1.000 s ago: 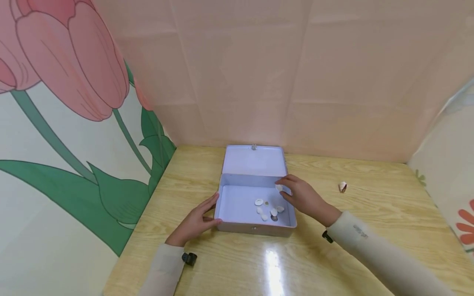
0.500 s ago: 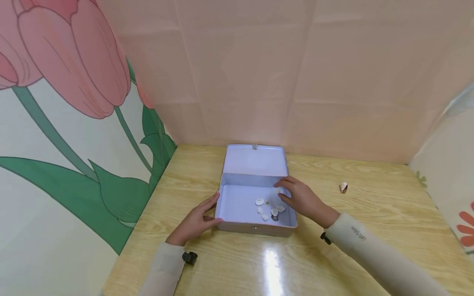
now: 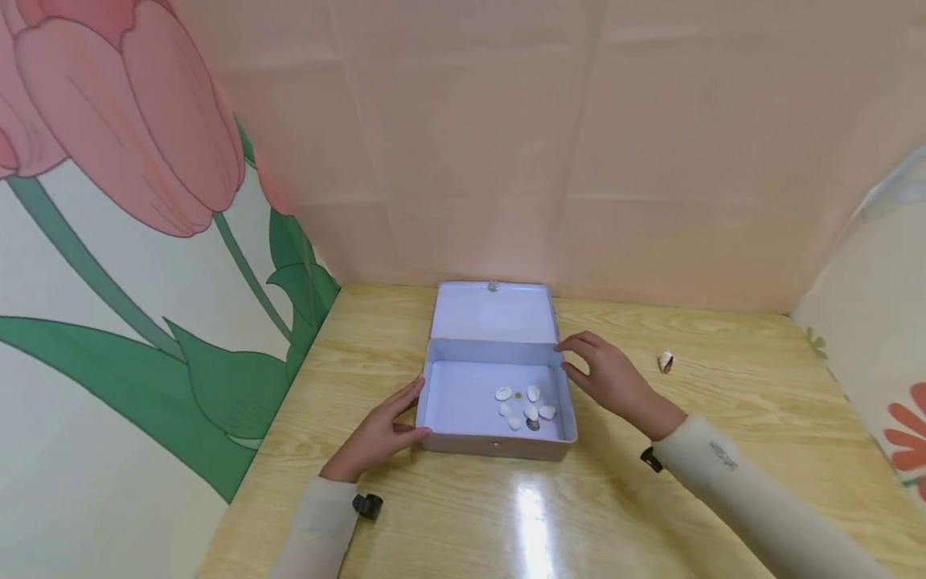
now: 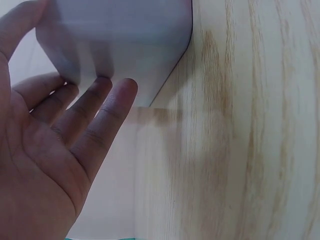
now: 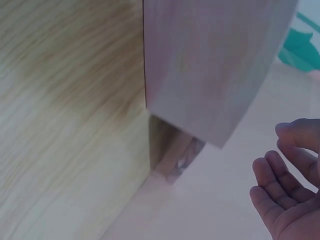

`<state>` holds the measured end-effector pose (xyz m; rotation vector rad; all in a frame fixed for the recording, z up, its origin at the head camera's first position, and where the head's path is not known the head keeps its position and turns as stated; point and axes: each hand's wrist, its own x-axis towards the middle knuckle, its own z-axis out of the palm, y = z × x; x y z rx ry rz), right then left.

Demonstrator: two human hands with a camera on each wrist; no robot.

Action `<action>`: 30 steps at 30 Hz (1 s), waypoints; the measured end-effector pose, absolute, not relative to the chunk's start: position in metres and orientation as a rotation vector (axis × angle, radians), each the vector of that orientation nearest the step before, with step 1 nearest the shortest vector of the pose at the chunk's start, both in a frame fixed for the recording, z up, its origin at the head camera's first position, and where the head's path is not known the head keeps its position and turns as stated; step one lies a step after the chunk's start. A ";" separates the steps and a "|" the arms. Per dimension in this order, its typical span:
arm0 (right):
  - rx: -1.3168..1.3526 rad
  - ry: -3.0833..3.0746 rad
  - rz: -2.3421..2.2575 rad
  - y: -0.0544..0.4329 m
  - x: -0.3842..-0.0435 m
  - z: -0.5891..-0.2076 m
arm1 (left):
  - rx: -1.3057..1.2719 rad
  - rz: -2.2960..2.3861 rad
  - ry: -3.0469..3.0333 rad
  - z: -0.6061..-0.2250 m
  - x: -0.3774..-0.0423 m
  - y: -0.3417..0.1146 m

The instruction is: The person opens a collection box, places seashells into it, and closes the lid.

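Note:
A pale lilac metal box point(image 3: 459, 394) stands on the table with its lid point(image 3: 494, 312) tipped back behind it. Several white seashells point(image 3: 533, 393) lie in its right half, together with a dark shell point(image 3: 533, 425) and a tiny yellowish piece point(image 3: 517, 395). My left hand point(image 3: 378, 441) steadies the box's left side; in the left wrist view its extended fingers point(image 4: 107, 112) touch the wall. At the back right rim, my right hand point(image 3: 615, 379) hovers with thumb and fingers apart, holding nothing. The right wrist view shows those fingers point(image 5: 272, 182) loosely bent beside the box wall point(image 5: 210, 65).
A white and brown shell point(image 3: 666, 362) lies alone on the wood-grain table point(image 3: 731, 418), to the right of the box. A pink sheet point(image 3: 463, 145) covers the back wall. On the left stands a wall panel with printed tulips point(image 3: 137, 121).
My right hand has let go of a white shell, which now lies in the box near the others, and has moved right to the rim. The left hand has stayed in place.

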<state>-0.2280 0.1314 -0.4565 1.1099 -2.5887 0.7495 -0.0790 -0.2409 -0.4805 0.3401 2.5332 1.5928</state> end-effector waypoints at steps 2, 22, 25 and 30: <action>1.089 -2.570 0.759 0.138 -0.230 -0.454 | 0.335 1.585 2.546 -0.480 -0.078 -0.242; 0.703 -2.784 0.691 0.238 -0.279 -0.508 | 0.356 1.548 2.585 -0.515 -0.090 -0.253; 0.659 -2.855 0.694 0.252 -0.285 -0.512 | 0.363 1.541 2.583 -0.515 -0.090 -0.253; 0.639 -2.953 0.707 0.270 -0.292 -0.517 | 0.374 1.538 2.584 -0.515 -0.092 -0.253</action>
